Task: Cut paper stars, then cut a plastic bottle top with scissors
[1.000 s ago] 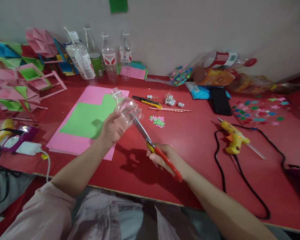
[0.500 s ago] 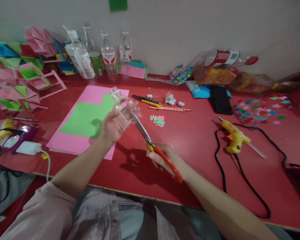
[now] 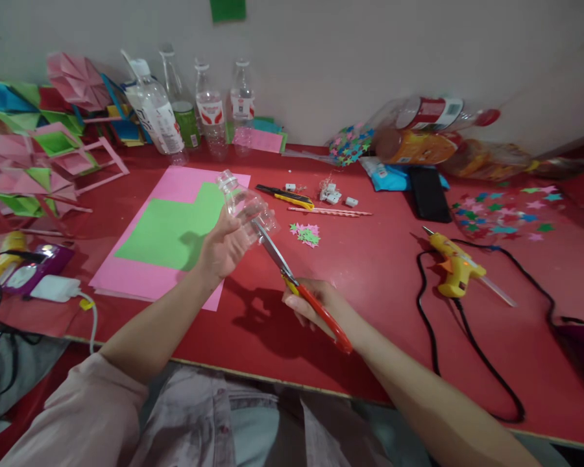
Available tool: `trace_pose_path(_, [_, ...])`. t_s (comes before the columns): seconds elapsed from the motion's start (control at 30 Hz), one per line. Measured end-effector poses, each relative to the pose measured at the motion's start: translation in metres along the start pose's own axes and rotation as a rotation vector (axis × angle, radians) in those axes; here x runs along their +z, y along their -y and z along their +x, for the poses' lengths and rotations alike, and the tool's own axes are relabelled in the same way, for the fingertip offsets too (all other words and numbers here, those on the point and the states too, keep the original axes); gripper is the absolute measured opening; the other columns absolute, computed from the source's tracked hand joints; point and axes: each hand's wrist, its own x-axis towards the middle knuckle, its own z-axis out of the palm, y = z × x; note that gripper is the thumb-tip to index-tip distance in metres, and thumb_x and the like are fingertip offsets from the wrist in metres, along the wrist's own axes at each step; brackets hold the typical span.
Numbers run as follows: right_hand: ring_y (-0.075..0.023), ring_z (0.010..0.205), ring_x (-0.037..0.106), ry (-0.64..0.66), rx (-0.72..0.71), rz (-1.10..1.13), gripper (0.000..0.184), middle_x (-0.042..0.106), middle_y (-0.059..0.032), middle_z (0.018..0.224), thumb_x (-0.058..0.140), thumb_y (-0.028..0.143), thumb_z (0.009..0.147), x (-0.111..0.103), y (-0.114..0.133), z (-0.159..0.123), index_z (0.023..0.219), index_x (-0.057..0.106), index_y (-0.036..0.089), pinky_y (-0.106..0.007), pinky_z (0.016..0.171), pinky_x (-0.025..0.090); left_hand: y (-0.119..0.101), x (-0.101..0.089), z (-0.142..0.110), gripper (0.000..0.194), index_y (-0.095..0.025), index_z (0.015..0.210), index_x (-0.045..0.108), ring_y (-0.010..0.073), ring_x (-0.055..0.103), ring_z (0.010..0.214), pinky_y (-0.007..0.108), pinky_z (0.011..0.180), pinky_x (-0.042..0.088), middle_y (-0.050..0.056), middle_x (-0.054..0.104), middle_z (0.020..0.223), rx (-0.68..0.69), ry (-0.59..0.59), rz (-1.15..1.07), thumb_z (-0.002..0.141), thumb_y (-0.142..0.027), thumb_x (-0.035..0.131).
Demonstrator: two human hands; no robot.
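Note:
My left hand (image 3: 222, 245) is closed around a clear plastic bottle top (image 3: 238, 200), its neck pointing up and away to the left. Red-handled scissors (image 3: 316, 308) are in my right hand (image 3: 314, 303), fingers wrapped round the handles. The scissor blades reach up-left to the lower cut rim of the bottle piece; whether they bite into the plastic is hard to make out. Below the left hand lie a green sheet (image 3: 160, 233) and pink sheets (image 3: 121, 279). Just beyond the blades is a small pile of pink and green paper stars (image 3: 305, 234).
Behind the hands lie a utility knife (image 3: 287, 196), a striped straw (image 3: 328, 212) and small white pieces (image 3: 331, 193). A corded yellow glue gun (image 3: 456, 266) rests at right near a phone (image 3: 429, 194). Upright bottles (image 3: 211, 113) and paper shapes (image 3: 43, 143) stand at back left.
The bottle piece has turned very slightly in my left hand, and the scissors have shifted a little with it. Both hands keep their hold.

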Motion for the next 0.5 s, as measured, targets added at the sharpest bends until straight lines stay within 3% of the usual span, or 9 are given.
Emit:
trace_pose_path(0.27, [-0.0093, 0.041, 0.041, -0.05, -0.014, -0.078, 0.059, 0.044, 0.0055, 0.046, 0.054, 0.078, 0.075, 0.005, 0.003, -0.002, 0.061, 0.04, 0.023, -0.024, 0.041, 0.03, 0.003, -0.004, 0.002, 0.06, -0.026, 0.122, 0.053, 0.0305, 0.058, 0.126, 0.053, 0.113, 0.039, 0.005, 0.069, 0.11, 0.008, -0.002, 0.022, 0.065, -0.032, 0.068])
trace_pose_path(0.5, [-0.0087, 0.038, 0.041, -0.052, 0.039, -0.028, 0.055, 0.044, 0.0062, 0.044, 0.052, 0.074, 0.08, 0.007, 0.01, -0.002, 0.063, 0.043, 0.022, -0.024, 0.042, 0.033, 0.007, -0.006, 0.006, 0.059, -0.024, 0.119, 0.053, 0.0309, 0.058, 0.126, 0.051, 0.111, 0.042, 0.007, 0.069, 0.11, 0.039, -0.018, 0.026, 0.064, -0.033, 0.071])
